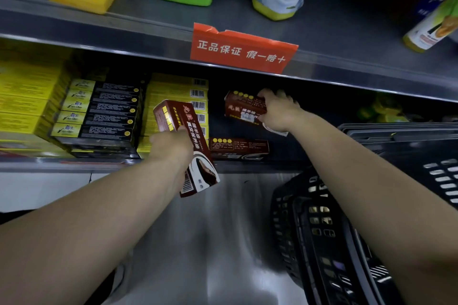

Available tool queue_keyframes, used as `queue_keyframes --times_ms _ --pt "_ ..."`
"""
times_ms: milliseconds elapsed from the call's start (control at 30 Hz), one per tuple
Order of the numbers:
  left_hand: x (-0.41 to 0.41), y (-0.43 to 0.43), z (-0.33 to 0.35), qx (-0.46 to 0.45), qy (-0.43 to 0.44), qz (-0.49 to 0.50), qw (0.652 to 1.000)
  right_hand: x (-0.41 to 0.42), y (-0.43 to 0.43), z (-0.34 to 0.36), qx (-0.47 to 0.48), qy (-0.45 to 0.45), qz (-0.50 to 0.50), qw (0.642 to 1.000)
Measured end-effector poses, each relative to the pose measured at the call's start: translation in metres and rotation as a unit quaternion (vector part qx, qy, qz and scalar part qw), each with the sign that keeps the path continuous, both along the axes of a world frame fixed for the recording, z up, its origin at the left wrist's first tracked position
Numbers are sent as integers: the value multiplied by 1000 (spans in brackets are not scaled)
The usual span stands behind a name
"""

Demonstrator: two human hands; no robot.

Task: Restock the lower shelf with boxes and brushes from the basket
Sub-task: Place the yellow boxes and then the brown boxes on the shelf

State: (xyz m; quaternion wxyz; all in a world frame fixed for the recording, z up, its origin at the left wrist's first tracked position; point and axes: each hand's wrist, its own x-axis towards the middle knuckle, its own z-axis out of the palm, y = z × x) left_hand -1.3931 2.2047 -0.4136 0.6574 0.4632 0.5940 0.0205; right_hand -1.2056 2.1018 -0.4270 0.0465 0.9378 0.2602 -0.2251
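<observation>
Dim shelving faces us. Our right hand point(277, 111) grips one brown box point(244, 106) inside the lower shelf point(99, 164), above a laid box point(239, 147). Our left hand point(171, 146) clasps a second box point(186, 146) outside the edge. Stacked crookedly, it may slide off; the basket point(322, 230) waits rightward.

Place: you are in a shop aisle.
Shelving: grey metal shelf edge point(99, 32) carrying a red paper promotional tag point(243, 48).
Stock: stacked yellow-and-black cartons point(96, 111), barcodes showing.
Carrier: black plastic shopping basket point(322, 230).
</observation>
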Motion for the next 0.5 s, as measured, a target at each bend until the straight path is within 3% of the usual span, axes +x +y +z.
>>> queue_keyframes --times_ms 167,300,500 --pt "3 -6 0 10 6 4 1000 11 3 -49 -90 72 77 990" --pt "6 -6 -3 2 -13 10 1000 8 5 -70 -118 134 73 981" --pt "8 -5 -8 5 -19 18 1000 5 -5 -64 -210 107 73 969"
